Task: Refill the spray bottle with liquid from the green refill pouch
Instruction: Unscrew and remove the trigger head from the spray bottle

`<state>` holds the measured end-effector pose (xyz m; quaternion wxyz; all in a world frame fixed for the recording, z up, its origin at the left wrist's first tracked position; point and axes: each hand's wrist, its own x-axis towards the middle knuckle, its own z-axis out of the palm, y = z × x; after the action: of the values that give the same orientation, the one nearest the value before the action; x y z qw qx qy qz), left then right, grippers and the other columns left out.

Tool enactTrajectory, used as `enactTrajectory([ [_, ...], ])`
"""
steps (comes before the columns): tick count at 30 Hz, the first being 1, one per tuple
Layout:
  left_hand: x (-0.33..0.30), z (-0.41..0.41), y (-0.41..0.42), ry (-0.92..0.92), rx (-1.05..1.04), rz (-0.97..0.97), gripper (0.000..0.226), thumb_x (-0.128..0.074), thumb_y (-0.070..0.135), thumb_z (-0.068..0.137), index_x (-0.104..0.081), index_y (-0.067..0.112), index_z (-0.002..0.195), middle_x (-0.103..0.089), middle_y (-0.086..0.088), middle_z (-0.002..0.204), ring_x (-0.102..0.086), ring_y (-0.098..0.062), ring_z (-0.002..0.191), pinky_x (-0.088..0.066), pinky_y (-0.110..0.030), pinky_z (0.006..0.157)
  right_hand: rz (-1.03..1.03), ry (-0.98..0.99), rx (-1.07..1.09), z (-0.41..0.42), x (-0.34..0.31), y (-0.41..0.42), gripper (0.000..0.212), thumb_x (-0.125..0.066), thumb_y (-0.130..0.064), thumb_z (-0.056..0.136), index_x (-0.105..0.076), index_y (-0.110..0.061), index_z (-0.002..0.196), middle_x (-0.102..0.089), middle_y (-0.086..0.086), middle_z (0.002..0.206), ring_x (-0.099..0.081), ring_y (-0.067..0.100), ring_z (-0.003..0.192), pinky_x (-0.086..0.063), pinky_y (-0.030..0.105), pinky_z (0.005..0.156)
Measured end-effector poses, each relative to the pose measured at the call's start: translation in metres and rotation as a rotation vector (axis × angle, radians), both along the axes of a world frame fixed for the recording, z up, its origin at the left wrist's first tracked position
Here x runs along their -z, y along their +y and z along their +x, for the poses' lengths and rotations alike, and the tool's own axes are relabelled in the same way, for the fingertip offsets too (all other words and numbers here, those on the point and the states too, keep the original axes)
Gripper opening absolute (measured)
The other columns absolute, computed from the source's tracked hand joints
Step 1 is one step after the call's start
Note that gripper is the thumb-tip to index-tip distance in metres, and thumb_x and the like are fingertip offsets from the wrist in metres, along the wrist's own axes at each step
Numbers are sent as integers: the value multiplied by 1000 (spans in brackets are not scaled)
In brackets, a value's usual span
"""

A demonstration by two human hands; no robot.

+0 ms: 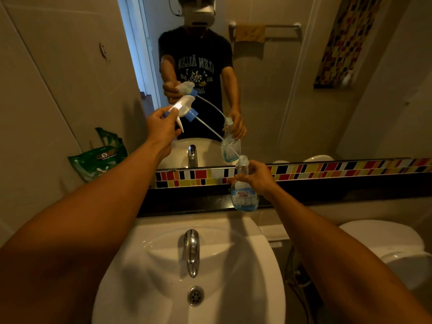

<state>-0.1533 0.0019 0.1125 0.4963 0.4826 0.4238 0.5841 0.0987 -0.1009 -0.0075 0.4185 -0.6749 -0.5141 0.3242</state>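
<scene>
My right hand (256, 177) grips the clear spray bottle (244, 195) by its neck, above the dark ledge behind the sink. The bottle has a blue label, a little blue liquid at the bottom and an uncapped mouth. My left hand (161, 128) holds the white spray head (184, 107) with its blue collar up and to the left. Its thin dip tube (217, 134) slants down towards the bottle mouth, with the tip at or just inside the opening. The green refill pouch (98, 157) leans against the left wall on the ledge.
A white sink (140, 277) with a chrome tap (192, 251) lies below my arms. A mirror (280, 90) above the coloured tile strip (327, 168) reflects me and the bottle. A white toilet (383, 242) stands to the right.
</scene>
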Motion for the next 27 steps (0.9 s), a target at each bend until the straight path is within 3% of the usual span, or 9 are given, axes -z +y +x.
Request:
enactTrajectory([
  [4, 2, -12, 2, -50, -47, -52, 22, -64, 23, 96, -66, 16, 117, -65, -7, 114, -66, -21, 97, -58, -28, 71, 30, 19, 7, 0, -2, 1, 35, -78, -12, 91, -63, -12, 123, -66, -11, 95, -64, 6, 87, -52, 31, 81],
  [7, 6, -19, -1, -90, -77, -93, 12, -62, 19, 97, -66, 18, 108, -67, -5, 104, -68, -16, 88, -60, -28, 69, 45, 40, -2, 0, -7, 1, 35, -76, -12, 92, -63, -14, 124, -66, -10, 97, -63, 2, 87, -50, 24, 71],
  [9, 9, -20, -3, -117, -99, -122, 12, -62, 18, 97, -67, 16, 108, -68, -4, 95, -66, -13, 78, -60, -28, 71, 57, 40, -5, 2, -10, 3, 35, -77, -13, 91, -63, -12, 123, -69, -7, 99, -66, 7, 89, -56, 29, 76],
  [13, 20, -22, -6, -203, -129, -254, 14, -62, 19, 97, -67, 13, 108, -67, -5, 93, -66, -12, 77, -60, -31, 78, 87, 83, -11, 4, -14, 6, 35, -79, -14, 90, -65, -14, 122, -72, -3, 105, -70, 19, 101, -58, 43, 92],
  [18, 46, -29, -6, -317, -131, -389, 16, -65, 21, 95, -67, 11, 108, -69, -6, 98, -68, -14, 85, -59, -29, 78, 142, 151, 1, 6, -15, 8, 32, -79, -12, 89, -65, -19, 117, -72, -9, 102, -69, 13, 98, -58, 42, 92],
  [22, 65, -28, -9, -439, -154, -448, 7, -65, 17, 95, -63, 11, 94, -69, -7, 98, -69, -16, 86, -60, -31, 77, 154, 169, -9, 8, -15, 9, 33, -80, -12, 88, -66, -19, 118, -72, -9, 103, -69, 9, 97, -59, 37, 88],
  [27, 97, -29, -5, -540, -134, -529, 27, -65, 17, 95, -59, 8, 120, -68, -8, 95, -69, -16, 82, -58, -27, 57, 149, 184, -25, 10, -11, 12, 36, -81, -13, 88, -68, -16, 121, -74, -5, 106, -72, 11, 98, -60, 33, 83],
])
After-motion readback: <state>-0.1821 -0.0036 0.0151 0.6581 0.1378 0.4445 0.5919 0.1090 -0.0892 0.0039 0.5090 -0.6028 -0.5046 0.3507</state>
